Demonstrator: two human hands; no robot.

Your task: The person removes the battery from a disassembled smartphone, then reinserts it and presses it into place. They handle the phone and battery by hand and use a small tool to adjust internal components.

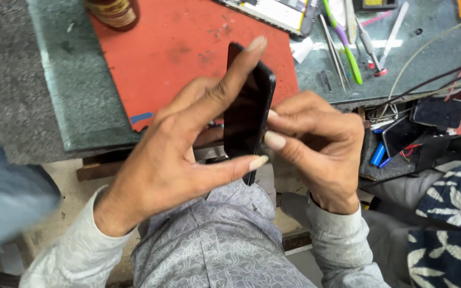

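Your left hand (180,154) is gripping a black phone (247,114) upright on edge, forefinger over its top and thumb under its bottom, above your lap before the red mat (177,53). Your right hand (318,146) is pinching its right edge (fingers curled tight).

A black phone (247,114) with a dark screen stands upright, held between the left hand (180,152) and right hand (316,144). At the top left stands a brown bottle (114,12) with a pale label.
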